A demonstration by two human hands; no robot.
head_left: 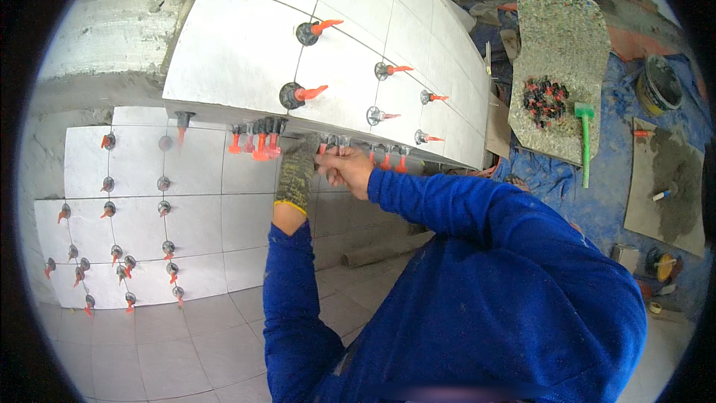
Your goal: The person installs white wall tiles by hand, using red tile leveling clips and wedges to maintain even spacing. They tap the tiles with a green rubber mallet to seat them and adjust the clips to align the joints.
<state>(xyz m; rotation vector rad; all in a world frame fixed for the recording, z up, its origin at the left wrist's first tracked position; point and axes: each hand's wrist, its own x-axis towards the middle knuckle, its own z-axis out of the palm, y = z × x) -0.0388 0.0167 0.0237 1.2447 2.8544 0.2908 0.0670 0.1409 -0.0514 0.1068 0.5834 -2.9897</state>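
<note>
My left hand [297, 173], in a grey knit glove with a yellow cuff, reaches up to the front edge of a white tiled ledge [231, 48]. Its fingertips are hard to make out against that edge. Beside it, my bare right hand [347, 169] has its fingers bent in a pinch at a red-handled tile leveler [322, 148]. Just left of the glove, a tight group of tile levelers [262, 138] hangs along the same edge. More tile levelers [386, 155] line it to the right of my hands.
Tile levelers [302, 95] with red handles stick up from the ledge's joints, and others [109, 209] from the wall tiles below. At right, a speckled mat [561, 37] carries a heap of levelers [546, 101] and a green mallet [585, 142]. A bucket [659, 86] stands beyond.
</note>
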